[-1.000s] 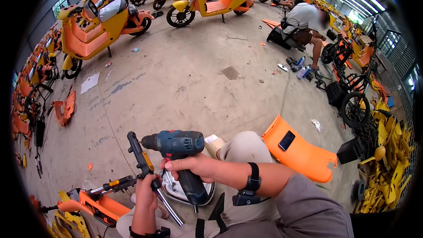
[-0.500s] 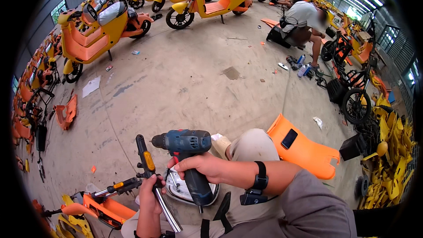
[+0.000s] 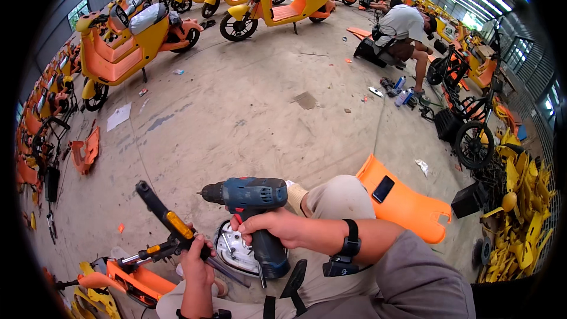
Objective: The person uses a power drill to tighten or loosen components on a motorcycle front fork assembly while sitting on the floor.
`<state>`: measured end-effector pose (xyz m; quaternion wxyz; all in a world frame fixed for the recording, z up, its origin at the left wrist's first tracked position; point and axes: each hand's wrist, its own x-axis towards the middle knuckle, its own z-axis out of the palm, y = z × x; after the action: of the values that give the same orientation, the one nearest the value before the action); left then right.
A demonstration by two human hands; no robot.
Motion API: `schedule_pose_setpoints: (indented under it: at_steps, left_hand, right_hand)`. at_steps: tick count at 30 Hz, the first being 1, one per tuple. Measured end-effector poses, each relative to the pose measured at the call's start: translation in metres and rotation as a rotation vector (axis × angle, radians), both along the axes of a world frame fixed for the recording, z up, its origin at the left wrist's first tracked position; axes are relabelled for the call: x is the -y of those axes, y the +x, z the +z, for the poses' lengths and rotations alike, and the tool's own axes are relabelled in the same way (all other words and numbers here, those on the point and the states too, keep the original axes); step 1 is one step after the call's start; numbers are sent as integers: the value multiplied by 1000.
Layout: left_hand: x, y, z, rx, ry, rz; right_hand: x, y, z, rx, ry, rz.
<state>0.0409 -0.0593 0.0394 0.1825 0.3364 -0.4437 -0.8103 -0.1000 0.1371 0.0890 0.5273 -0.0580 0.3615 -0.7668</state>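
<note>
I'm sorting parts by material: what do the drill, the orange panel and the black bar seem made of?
Drill: probably matte blue-black plastic casing, going by its moulded, slotted side. Orange panel: likely smooth plastic, evenly coloured and curved. Black bar: dark, fairly matte; painted metal or plastic, the look leaves it open.

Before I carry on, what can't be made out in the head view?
All in the head view:
- Upper handle of the drill: covered by the grip of the right hand.
- Part of the black-and-yellow bar: covered by the left hand.
- Right part of the white tray-like piece: behind the drill.
- Phone screen: too small and dark to read.
</note>
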Motion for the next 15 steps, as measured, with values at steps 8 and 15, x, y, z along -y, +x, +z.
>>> schedule_pose_setpoints:
  at_steps: [8, 15]
  left_hand:
    - [12, 6, -11, 10, 160, -41]
    - [37, 29, -35, 334, 78, 156]
  right_hand:
    - [-15, 1, -7, -259, -33, 141]
    - [-13, 7, -28, -283, 286, 129]
